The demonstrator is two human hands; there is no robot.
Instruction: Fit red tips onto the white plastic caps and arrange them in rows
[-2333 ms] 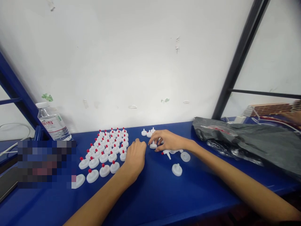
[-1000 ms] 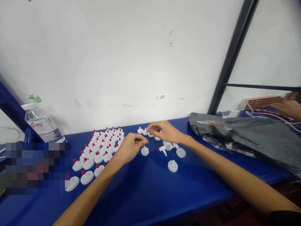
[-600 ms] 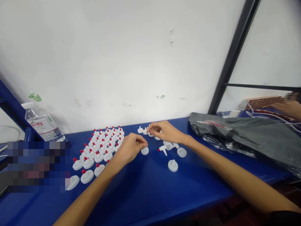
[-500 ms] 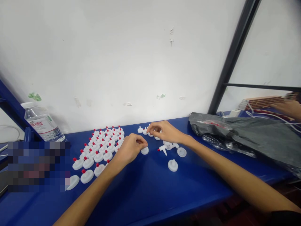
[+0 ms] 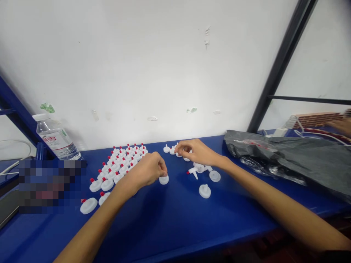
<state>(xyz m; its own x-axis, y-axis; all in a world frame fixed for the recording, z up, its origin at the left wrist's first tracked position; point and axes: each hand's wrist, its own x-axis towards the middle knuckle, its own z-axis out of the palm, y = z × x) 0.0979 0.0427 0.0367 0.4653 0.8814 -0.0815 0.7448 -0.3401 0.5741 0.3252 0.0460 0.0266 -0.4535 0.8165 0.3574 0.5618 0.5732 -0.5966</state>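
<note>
My left hand is closed, its thumb and fingers pinching the top of a white nozzle cap low over the blue table. To its left stand several white caps with red tips in close rows, partly hidden by my hand and forearm. My right hand has its thumb and fingertips brought together on a white nozzle cap in a short row near the wall. Beside that row are plain white caps. Nearer me lie a loose cap, a flat-lying cap and a red-tipped white nozzle.
A clear water bottle leans at the back left, beside a blurred-out patch. A grey plastic bag covers the table's right side, below a dark metal post. Another person's hand shows at the far right by a stacked brown-and-white block.
My left hand has shifted slightly left and toward me with the white cap. My right hand stays at the back row. The whole view has moved a little left.
</note>
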